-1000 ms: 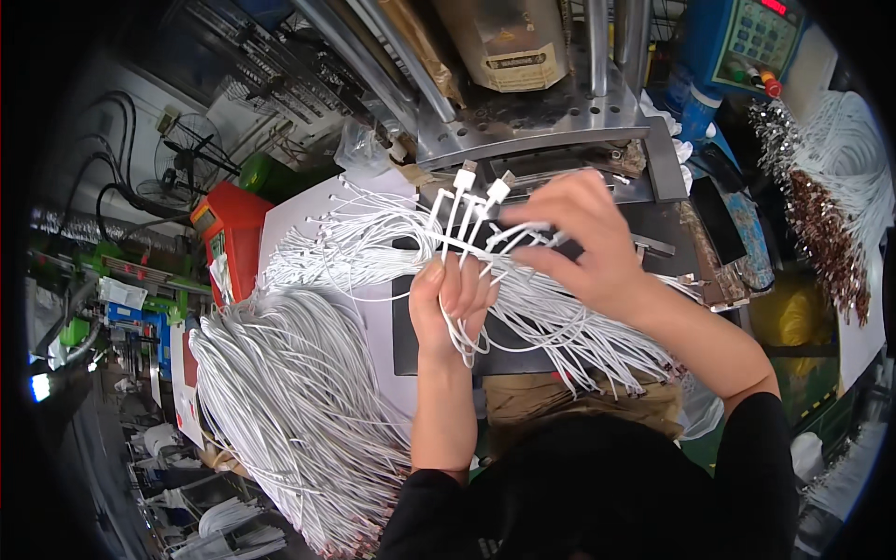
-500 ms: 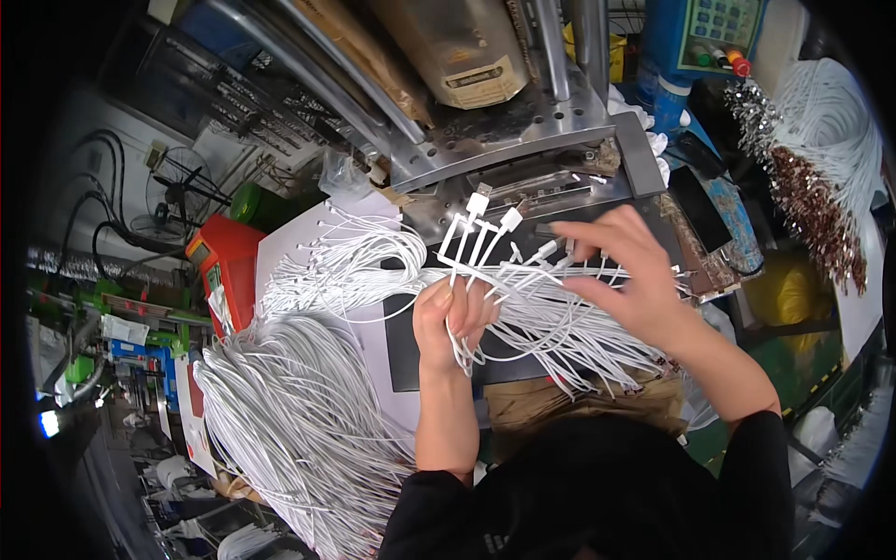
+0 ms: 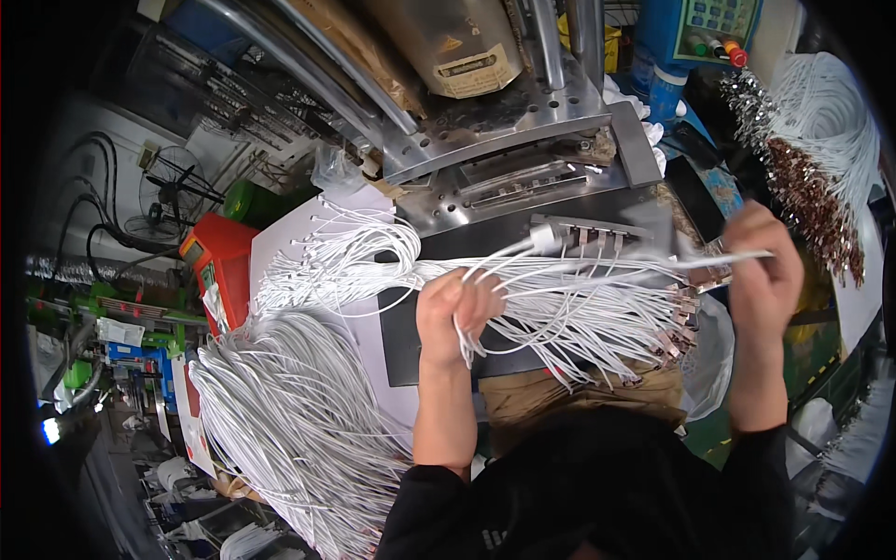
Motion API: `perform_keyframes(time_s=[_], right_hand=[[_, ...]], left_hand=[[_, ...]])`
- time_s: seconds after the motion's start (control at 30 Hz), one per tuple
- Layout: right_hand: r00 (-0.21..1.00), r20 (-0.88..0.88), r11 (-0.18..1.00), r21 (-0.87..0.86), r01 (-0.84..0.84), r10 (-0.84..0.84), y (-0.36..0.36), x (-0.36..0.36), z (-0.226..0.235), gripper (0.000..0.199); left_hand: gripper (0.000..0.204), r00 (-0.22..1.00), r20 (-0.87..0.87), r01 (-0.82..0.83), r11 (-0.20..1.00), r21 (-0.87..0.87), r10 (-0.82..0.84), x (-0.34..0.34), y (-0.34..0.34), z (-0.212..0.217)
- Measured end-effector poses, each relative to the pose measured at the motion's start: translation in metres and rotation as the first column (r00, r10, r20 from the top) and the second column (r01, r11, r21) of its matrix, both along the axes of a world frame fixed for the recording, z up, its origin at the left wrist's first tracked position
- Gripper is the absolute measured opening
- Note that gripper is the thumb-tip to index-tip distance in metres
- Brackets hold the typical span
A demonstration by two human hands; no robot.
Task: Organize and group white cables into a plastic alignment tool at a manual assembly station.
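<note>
My left hand (image 3: 459, 308) is closed in a fist around several thin white USB cables (image 3: 504, 254), and their loops hang below it. The cables stretch rightward from the fist; a white plug (image 3: 544, 240) near its end is blurred. My right hand (image 3: 765, 275) is out to the right, smeared by motion. Its fingers are pinched at the far end of a pale cable streak that runs toward the left fist. Beneath lies a bundle of white cables (image 3: 579, 322) with copper-coloured ends (image 3: 679, 327) at its right. A grey metal bar (image 3: 583, 227) with small copper-coloured pieces lies behind it.
A steel press mould (image 3: 513, 154) stands ahead. Large cable heaps (image 3: 289, 429) lie at left, by a red device (image 3: 219, 266). A blue control box (image 3: 714, 33) and hanging cables (image 3: 821, 121) are at right. A clear plastic bag (image 3: 711, 364) is right of the bundle.
My right hand has swung outward to the right, away from the fist. The held plugs, upright before, now lean rightward. The grey bar shows more fully; my left hand stays nearly in place.
</note>
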State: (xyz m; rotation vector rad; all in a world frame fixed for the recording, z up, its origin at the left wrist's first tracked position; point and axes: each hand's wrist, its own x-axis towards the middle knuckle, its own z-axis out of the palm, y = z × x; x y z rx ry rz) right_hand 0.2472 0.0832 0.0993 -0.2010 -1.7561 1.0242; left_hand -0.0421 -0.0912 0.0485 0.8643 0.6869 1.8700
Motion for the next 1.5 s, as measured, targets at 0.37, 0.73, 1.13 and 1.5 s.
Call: perform_keyframes(time_s=[0.37,0.73,1.13,1.5], right_hand=[[0.581,0.812,0.834,-0.288,0.471,-0.048,-0.013,0.16,-0.067,0.02],[0.714,-0.153,0.512,-0.597,-0.618,0.684,-0.056,-0.197,-0.065,0.066],[0.643,-0.366,0.265,-0.693,-0.671,0.672,-0.073,-0.227,0.018,0.049],[0.588,-0.404,0.177,-0.7,-0.692,0.701,-0.067,-0.23,0.01,0.049]], left_hand=[[0.042,0.965,0.259,-0.009,0.988,0.154,-0.032,-0.017,0.011,0.005],[0.042,0.926,0.364,0.026,0.978,0.205,-0.1,-0.02,0.009,0.0],[0.043,0.928,0.137,-0.362,0.926,0.109,0.347,0.012,0.003,-0.006],[0.041,0.939,0.163,-0.325,0.936,0.132,0.303,0.01,0.001,-0.008]])
